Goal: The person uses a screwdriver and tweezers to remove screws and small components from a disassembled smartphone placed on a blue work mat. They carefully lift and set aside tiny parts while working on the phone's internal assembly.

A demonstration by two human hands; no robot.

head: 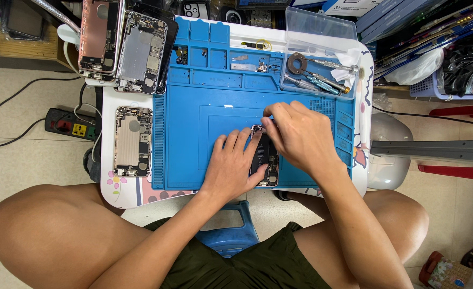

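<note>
An opened phone body [264, 158] with a black battery lies on the blue work mat [204, 112], near the mat's front edge. My left hand [230, 167] rests flat beside and partly over the phone's left side, holding it down. My right hand [299, 135] covers the phone's right side, with its fingertips pinched at the phone's top edge. What the fingertips pinch is too small to tell.
A gutted phone shell [132, 141] lies on the white table left of the mat. Two more shells [140, 51] are stacked at the back left. A clear box [322, 64] with screwdrivers sits back right. A power strip [70, 126] lies on the floor at left.
</note>
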